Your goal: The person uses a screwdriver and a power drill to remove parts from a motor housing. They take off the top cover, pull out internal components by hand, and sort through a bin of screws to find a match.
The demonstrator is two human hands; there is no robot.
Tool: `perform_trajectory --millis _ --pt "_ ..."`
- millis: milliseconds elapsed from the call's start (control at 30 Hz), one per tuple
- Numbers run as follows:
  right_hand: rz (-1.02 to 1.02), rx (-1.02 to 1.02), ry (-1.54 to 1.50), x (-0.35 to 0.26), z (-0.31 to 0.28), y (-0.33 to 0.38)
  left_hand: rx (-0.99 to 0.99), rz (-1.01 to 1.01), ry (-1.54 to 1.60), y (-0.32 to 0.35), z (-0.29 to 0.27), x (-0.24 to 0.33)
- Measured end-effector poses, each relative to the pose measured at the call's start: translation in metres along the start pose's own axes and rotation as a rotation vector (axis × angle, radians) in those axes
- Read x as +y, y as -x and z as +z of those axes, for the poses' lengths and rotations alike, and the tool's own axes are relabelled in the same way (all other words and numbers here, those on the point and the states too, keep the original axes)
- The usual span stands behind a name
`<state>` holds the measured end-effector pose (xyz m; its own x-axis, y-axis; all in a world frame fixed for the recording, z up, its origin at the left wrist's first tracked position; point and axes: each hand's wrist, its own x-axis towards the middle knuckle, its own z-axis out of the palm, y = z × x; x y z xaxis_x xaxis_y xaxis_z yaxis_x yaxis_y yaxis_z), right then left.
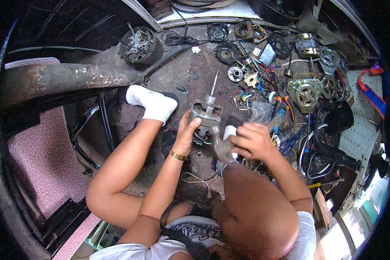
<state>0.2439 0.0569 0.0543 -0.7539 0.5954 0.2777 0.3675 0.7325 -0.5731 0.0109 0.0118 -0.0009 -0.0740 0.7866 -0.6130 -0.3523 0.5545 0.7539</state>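
My left hand is wrapped round the side of a grey metal electric motor, thumb on its near face. The motor's long thin shaft points away from me, and coloured wires show at its near end. My right hand is closed on a hammer, its metal head just right of and nearer than the motor. Motion blurs the hammer, and my fingers hide part of its handle. The hammer head looks apart from the motor. A white-socked foot rests on the floor left of the motor.
Motor end covers, stator rings and small parts crowd the floor at the right. Among them lie orange-handled pliers and blue scissors. A tub of wrenches stands at the far left, near a curved metal beam. A loose cord lies nearer me.
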Motion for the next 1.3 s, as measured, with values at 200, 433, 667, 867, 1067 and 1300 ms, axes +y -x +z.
perform_trajectory --millis 200,433,667,867,1067,1300 --pt "-0.098 0.009 0.02 -0.006 0.001 -0.017 -0.089 -0.006 0.022 -0.009 -0.012 -0.006" --pt "-0.126 -0.053 0.055 -0.012 0.003 -0.015 -0.058 -0.005 0.062 -0.009 -0.027 -0.018" --pt "0.742 0.295 0.481 0.067 0.008 0.117 -0.179 0.122 0.047 -0.008 -0.024 -0.008" --pt "1.051 0.111 0.726 0.084 0.004 0.186 -0.234 0.091 0.012 -0.005 -0.008 0.002" --pt "0.806 0.535 -0.467 0.052 0.022 0.035 -0.261 0.07 -0.042 0.003 -0.005 0.0" --pt "0.584 0.368 -1.109 0.034 0.047 -0.028 -0.303 0.058 -0.119 0.005 0.009 -0.009"
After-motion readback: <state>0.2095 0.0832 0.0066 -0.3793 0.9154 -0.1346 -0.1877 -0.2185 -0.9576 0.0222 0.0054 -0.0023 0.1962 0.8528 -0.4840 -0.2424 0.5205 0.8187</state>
